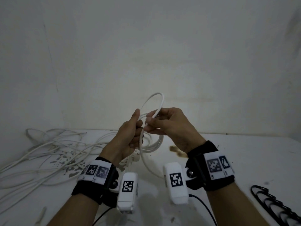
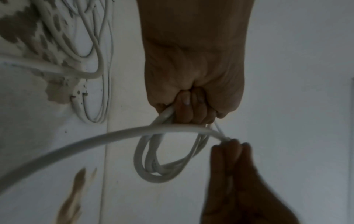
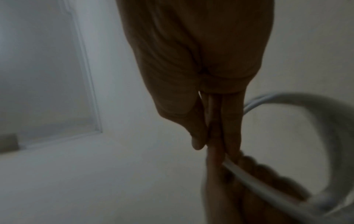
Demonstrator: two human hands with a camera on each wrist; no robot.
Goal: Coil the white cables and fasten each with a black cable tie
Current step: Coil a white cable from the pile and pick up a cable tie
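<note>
Both wrists, each strapped with a marker band, rise from the near edge of the table [image 1: 228, 160], and the hands meet above it. Left hand [image 1: 128, 136] is fisted round the gathered loops of the white cable [image 1: 153, 144], which hang below it as an oval with its long axis roughly upright. Right hand [image 1: 169, 126], just beside it, pinches the running strand between thumb and fingertips. The next turn likely hinges on that strand lying across the front of the bundle. Loose cables [image 1: 48, 152] sprawl far left; black cable ties [image 1: 275, 204] lie near right, closer to the right hand.
</note>
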